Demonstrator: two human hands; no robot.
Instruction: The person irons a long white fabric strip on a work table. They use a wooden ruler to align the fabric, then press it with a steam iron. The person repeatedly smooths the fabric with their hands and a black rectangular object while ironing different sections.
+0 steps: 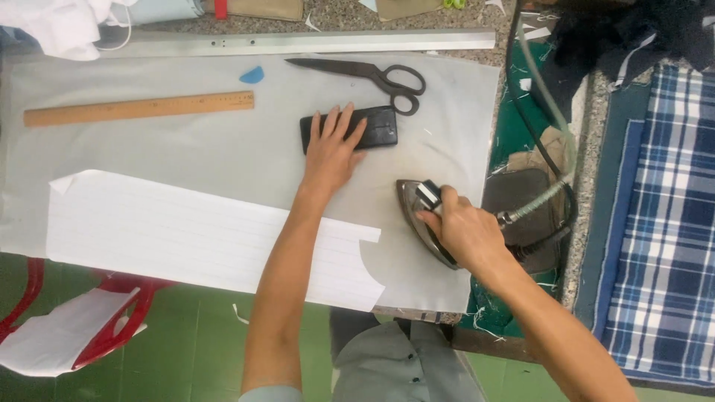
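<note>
My left hand (pixel 333 147) lies flat, fingers spread, on a black rectangular block (pixel 376 128) in the middle of the white sheet (pixel 186 145) covering the table. My right hand (pixel 463 227) grips the handle of a steam iron (pixel 414 199) standing on the sheet near its right edge, its tip pointing toward the upper left. A white striped fabric piece (pixel 179 234) with a curved cut-out at its right end lies along the table's front edge, under my left forearm.
Black scissors (pixel 387 77), a wooden ruler (pixel 141 108), a blue chalk piece (pixel 252 74) and a long metal straightedge (pixel 298 41) lie at the back. The iron's hose and cord (pixel 547 112) run off right over a dark pad (pixel 521 201). Plaid cloth (pixel 663 223) at right. Red stool (pixel 112 313) below left.
</note>
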